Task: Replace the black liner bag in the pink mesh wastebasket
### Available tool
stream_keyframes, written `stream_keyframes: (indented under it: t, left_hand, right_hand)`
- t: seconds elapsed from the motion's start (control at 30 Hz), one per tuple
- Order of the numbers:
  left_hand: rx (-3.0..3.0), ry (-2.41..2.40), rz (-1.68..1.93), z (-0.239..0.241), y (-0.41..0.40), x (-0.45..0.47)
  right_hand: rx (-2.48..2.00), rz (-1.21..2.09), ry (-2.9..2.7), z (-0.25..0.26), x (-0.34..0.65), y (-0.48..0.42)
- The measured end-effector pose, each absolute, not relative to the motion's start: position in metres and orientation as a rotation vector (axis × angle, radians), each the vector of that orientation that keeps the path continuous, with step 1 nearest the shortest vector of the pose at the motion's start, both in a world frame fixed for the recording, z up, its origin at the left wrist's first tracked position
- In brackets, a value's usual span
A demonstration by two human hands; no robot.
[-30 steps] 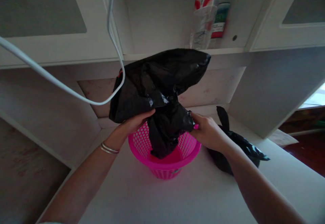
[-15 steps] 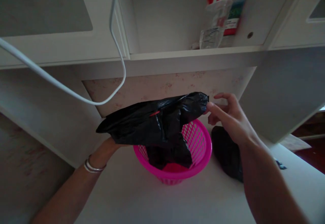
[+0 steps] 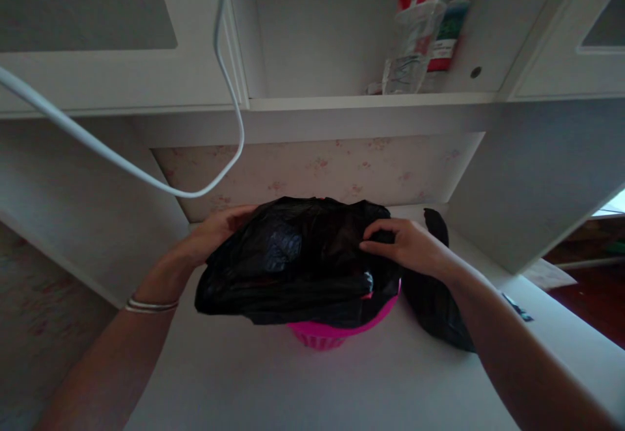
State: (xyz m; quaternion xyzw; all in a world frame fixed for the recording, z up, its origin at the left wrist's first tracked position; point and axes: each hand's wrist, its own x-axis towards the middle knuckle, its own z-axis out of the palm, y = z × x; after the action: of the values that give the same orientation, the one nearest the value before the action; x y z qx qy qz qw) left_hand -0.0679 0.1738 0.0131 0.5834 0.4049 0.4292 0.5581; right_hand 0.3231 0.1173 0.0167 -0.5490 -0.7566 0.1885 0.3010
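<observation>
A black plastic bag spreads over the top of a pink perforated basket, covering most of its mouth. My left hand grips the bag at its far left edge, the fingertips hidden behind the plastic. At the right side, my right hand pinches the bag's rim between thumb and forefinger. Only the front and right rim of the basket show below the bag.
Beside the basket, partly behind my right arm, lies another black plastic bundle on the white surface. A white cable hangs at the left. Above, an open shelf holds a clear plastic bottle and packages.
The bag has come down and opened out over the basket's mouth. My left hand rose to the bag's far left edge; my right hand moved left and lower onto its rim.
</observation>
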Motion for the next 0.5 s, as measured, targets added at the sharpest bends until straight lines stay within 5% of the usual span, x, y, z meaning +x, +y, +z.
stream_keyframes:
  t: [0.5]
  left_hand:
    - [1.650, 1.537, 0.874, 0.016, 0.117, -0.051]
  right_hand:
    - [-1.343, 0.302, -2.635, 0.005, 0.310, 0.140]
